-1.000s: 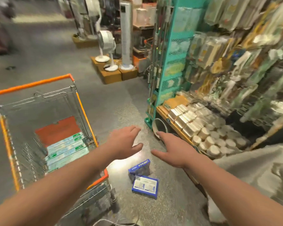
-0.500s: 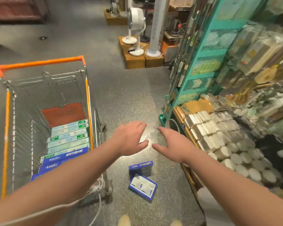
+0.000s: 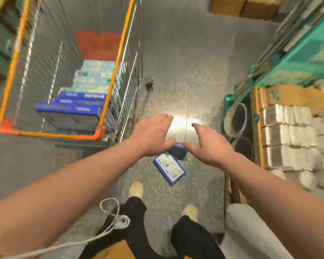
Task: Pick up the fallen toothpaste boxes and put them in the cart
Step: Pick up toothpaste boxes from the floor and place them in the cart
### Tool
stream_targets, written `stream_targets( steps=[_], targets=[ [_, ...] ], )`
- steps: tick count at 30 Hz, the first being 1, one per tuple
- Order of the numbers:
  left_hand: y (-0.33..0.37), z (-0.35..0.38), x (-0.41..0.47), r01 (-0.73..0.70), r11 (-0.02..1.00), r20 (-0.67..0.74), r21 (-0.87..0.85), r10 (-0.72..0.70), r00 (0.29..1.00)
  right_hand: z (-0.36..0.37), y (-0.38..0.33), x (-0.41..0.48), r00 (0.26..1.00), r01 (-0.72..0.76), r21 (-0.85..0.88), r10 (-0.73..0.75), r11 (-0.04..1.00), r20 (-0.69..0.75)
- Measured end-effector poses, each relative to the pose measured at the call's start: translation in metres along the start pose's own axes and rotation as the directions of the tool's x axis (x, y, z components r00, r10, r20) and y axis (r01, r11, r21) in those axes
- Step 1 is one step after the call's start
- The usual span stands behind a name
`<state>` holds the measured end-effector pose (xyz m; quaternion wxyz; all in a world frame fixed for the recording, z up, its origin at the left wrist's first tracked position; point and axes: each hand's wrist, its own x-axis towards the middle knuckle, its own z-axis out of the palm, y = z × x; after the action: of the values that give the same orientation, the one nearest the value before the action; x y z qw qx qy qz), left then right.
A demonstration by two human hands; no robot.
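Open: bare floor (image 3: 185, 62) ran far to near between cart (image 3: 128, 75) and shelf (image 3: 295, 99) | Left: cart's wire wall stood beside the lane | Right: shelf edge and round tub (image 3: 236, 120) crowded it | Middle: left hand (image 3: 151, 135) and right hand (image 3: 208, 144), fingers spread, hung over fallen boxes (image 3: 169, 169) | Near: shoes (image 3: 136, 189) stood just behind boxes.

On the speckled grey floor (image 3: 185, 62) two blue toothpaste boxes (image 3: 169, 168) lie together, near the wire cart (image 3: 51, 135)

Floor (image 3: 185, 71) is showing speckled, polished stone, throwing back a bright glare; cart (image 3: 120, 53) is presenting bare metal wire with an orange plastic rim; fallen boxes (image 3: 169, 168) are showing smooth, slightly glossy card; cord (image 3: 108, 217) is appearing as white twisted fibre.
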<state>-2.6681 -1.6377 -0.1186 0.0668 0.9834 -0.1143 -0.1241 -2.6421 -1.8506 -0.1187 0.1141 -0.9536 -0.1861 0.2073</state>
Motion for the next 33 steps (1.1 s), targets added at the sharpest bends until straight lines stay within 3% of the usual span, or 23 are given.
stream_targets(
  steps=[13, 19, 27, 33],
  targets=[
    [-0.05, 0.341, 0.101, -0.049, 0.996, 0.108, -0.074, 0.056, 0.993, 0.337, 0.094, 0.128, 0.992, -0.04, 0.068, 0.032, 0.997, 0.12],
    [-0.08, 0.473, 0.17, -0.134, 0.991, 0.115, 0.028, 0.129, 0.985, 0.484, 0.128, 0.187, 0.989, -0.024, 0.064, 0.014, 0.998, 0.15],
    [-0.106, 0.569, 0.258, -0.338, 0.913, 0.106, 0.227, 0.321, 0.941, 0.612, 0.155, 0.245, 0.986, -0.018, -0.038, 0.024, 0.999, 0.166],
    [-0.102, 0.607, 0.272, -0.348, 0.913, 0.175, 0.211, 0.315, 0.933, 0.639, 0.172, 0.248, 0.983, -0.061, -0.048, 0.068, 0.997, 0.171]
  ],
)
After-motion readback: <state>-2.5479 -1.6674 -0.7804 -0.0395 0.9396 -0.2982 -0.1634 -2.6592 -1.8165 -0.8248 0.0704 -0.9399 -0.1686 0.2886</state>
